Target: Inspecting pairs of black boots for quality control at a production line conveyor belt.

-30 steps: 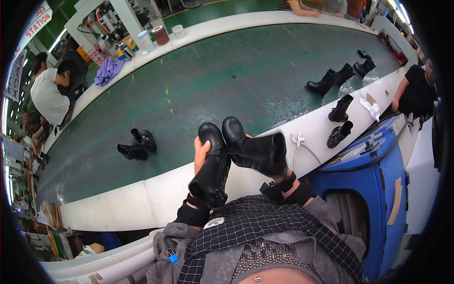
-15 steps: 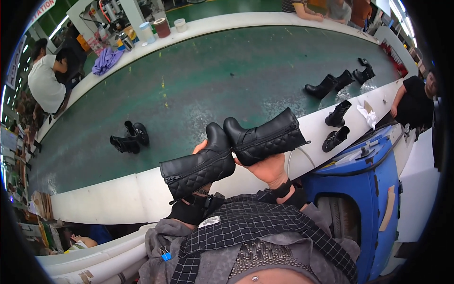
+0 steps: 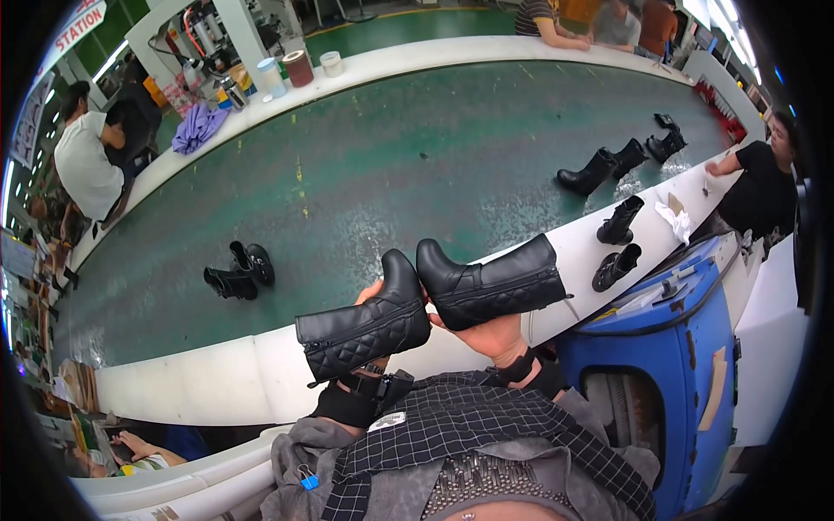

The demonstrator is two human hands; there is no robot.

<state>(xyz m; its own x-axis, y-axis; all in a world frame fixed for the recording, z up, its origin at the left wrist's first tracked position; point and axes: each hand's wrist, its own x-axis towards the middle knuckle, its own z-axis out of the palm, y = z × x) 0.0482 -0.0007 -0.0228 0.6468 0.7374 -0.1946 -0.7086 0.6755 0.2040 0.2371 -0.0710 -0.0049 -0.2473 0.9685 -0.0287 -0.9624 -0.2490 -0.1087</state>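
Note:
Two black tall boots with quilted sides and zippers are held up in front of me, their toes close together. The left boot lies on its side in my left hand, mostly hidden behind it, with fingertips showing past its upper edge. My right hand is under the right boot, palm up, gripping it near the heel; some of its fingers are hidden beneath the boot. The boot shafts point outward, left and right.
A green belt surface runs across, edged by a white ledge. More black boots stand at the right, and a pair of boots at the left. A blue machine is beside me; a co-worker in black sits at the right.
Both boots have come slightly lower in view. The right boot has turned, so less of its quilted side shows. The co-worker at the right has stretched an arm over the ledge.

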